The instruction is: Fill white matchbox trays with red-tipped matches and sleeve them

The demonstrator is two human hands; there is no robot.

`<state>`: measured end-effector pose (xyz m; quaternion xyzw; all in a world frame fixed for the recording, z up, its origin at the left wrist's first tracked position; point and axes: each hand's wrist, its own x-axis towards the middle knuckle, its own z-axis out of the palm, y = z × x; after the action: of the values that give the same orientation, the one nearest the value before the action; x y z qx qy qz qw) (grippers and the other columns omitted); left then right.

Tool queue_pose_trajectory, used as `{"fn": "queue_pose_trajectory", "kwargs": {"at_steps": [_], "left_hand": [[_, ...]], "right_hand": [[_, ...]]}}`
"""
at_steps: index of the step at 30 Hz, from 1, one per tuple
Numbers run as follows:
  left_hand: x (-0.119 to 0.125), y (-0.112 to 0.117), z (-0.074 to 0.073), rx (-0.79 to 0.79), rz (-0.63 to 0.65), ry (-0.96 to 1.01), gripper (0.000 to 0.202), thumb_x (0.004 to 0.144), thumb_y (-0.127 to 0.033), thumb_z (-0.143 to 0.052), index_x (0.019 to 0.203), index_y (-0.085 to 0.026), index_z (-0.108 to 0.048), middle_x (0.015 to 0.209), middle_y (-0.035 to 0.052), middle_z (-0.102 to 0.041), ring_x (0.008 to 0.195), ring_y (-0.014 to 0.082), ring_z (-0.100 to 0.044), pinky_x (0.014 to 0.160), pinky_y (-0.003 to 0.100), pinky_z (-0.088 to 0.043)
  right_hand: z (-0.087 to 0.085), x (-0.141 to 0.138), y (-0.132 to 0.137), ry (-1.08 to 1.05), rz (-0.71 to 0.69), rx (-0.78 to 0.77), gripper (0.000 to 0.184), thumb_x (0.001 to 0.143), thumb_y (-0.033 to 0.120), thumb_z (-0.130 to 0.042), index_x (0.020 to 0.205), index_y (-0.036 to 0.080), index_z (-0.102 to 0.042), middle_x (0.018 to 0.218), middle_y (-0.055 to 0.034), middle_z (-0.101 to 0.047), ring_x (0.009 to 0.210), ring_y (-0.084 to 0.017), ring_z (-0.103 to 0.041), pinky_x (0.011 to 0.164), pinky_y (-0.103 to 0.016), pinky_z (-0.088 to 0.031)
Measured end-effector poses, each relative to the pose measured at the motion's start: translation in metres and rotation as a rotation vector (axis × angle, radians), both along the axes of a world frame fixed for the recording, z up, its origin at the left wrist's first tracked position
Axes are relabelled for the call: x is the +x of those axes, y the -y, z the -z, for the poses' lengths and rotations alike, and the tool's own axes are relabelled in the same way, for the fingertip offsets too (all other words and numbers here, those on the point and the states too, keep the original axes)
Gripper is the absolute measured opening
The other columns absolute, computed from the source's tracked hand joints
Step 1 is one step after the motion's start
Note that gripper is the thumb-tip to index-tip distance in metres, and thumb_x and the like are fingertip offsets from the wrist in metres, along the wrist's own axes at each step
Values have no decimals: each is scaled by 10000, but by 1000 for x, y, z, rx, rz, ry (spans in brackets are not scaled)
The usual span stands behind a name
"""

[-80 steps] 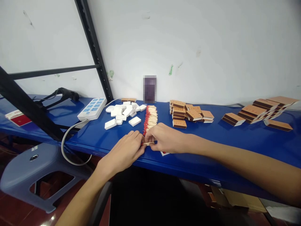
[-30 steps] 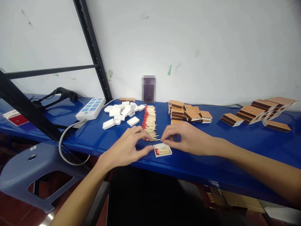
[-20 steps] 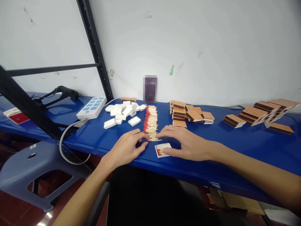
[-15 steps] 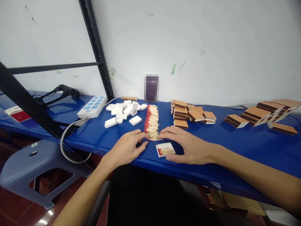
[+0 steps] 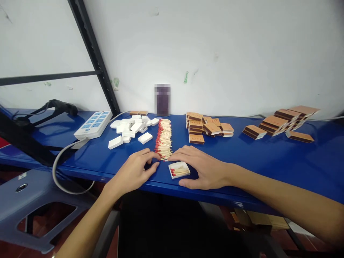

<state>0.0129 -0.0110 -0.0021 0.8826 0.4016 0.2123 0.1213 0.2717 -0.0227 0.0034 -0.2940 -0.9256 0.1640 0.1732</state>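
A long row of red-tipped matches (image 5: pixel 163 138) lies on the blue table (image 5: pixel 268 157). Just in front of its near end sits a small white tray (image 5: pixel 178 170) with a few matches in it. My left hand (image 5: pixel 134 172) rests left of the tray, its fingertips pinching at the near end of the match row. My right hand (image 5: pixel 205 168) lies on the table to the right of the tray, fingers spread and reaching to the same end of the row, thumb beside the tray.
Several empty white trays (image 5: pixel 129 130) lie left of the matches, beside a white power strip (image 5: pixel 93 124) with its cable. Brown matchbox sleeves (image 5: pixel 206 128) are stacked right of the row, more (image 5: pixel 279 122) farther right. A grey stool (image 5: pixel 34 208) stands below left.
My hands came apart from a held bunch of matches, and the white tray with matches came into sight. My right hand settled beside it. The camera has swung slightly right.
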Motion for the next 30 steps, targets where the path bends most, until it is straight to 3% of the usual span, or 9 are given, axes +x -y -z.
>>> {"fn": "queue_pose_trajectory", "kwargs": {"at_steps": [4, 14, 18, 24, 30], "left_hand": [[0, 0, 0, -8, 17, 3, 250, 977, -313, -482, 1093, -224, -685, 820, 5, -564, 713, 142, -531, 681, 281, -428], [-1, 2, -2, 9, 93, -88, 327, 1008, -293, -441, 1260, -294, -649, 908, 24, -562, 819, 164, -557, 724, 278, -441], [-2, 1, -2, 23, 117, -159, 364, 1013, -267, -415, 1307, -293, -628, 918, 40, -542, 870, 187, -548, 774, 304, -448], [-2, 1, 0, 6, 80, -60, 335, 991, -231, -450, 1229, -265, -683, 904, 29, -544, 804, 153, -560, 730, 281, -445], [-1, 2, 3, 17, 32, 21, 281, 964, -247, -506, 1172, -232, -695, 863, 13, -550, 736, 134, -550, 687, 266, -445]], "right_hand": [[0, 3, -1, -78, -11, 8, 539, 927, 482, -571, 1369, 182, -507, 1296, -140, -591, 1145, -287, -515, 1001, -481, -394], [8, 7, -6, -62, 215, 16, 494, 959, 515, -459, 1286, 153, -537, 1236, -168, -611, 1121, -324, -547, 952, -515, -431], [9, 6, -5, -78, 183, 6, 501, 953, 519, -476, 1303, 166, -538, 1262, -160, -609, 1144, -320, -548, 962, -506, -433], [9, 3, -2, -121, 106, -2, 510, 952, 502, -499, 1324, 154, -525, 1266, -159, -606, 1149, -301, -537, 971, -487, -427], [12, 4, -2, -144, 116, 17, 489, 955, 488, -504, 1317, 161, -526, 1267, -145, -604, 1141, -296, -532, 970, -486, -416]]}}
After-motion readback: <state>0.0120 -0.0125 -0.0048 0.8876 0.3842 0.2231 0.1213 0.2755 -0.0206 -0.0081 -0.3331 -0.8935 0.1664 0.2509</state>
